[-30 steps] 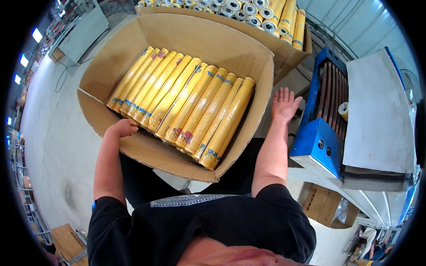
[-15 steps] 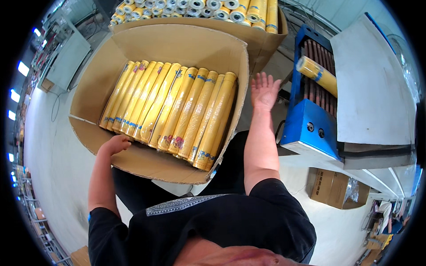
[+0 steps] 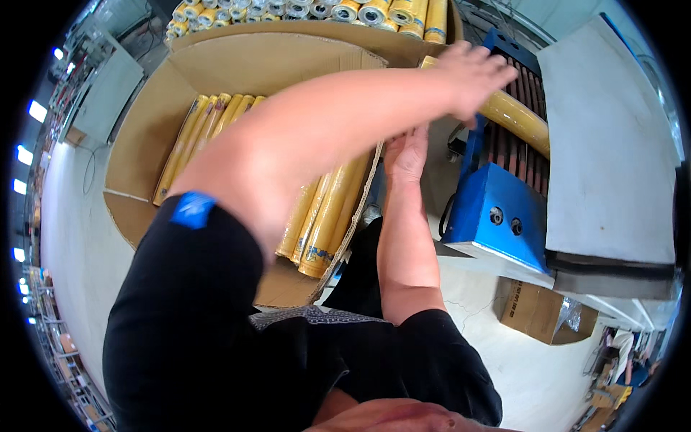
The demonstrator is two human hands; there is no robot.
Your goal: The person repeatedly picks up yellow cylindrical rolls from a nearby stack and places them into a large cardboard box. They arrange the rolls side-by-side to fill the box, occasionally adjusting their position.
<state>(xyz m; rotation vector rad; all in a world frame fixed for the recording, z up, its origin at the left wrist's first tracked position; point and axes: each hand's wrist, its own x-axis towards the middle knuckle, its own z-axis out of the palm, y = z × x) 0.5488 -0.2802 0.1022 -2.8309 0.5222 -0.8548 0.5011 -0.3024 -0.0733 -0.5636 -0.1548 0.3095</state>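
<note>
My left arm reaches across to the right. My left hand, slightly blurred, is over a yellow film-wrapped roll with its fingers spread. That roll slants out of the blue machine, and a bit of its far end shows beyond my hand. My right hand is palm up below the left wrist, beside the carton's right edge; its fingertips are partly hidden behind my left forearm. Inside the open cardboard carton, several yellow wrapped rolls lie side by side, partly covered by my left arm.
Behind the carton stands another box filled with rolls, ends facing me. The blue machine has dark rods and a grey sheet cover. A small brown box lies on the floor at the right.
My left hand has swung from the carton's near left edge to the roll at the machine. The roll sticks out farther leftward. My right hand has shifted slightly left and nearer.
</note>
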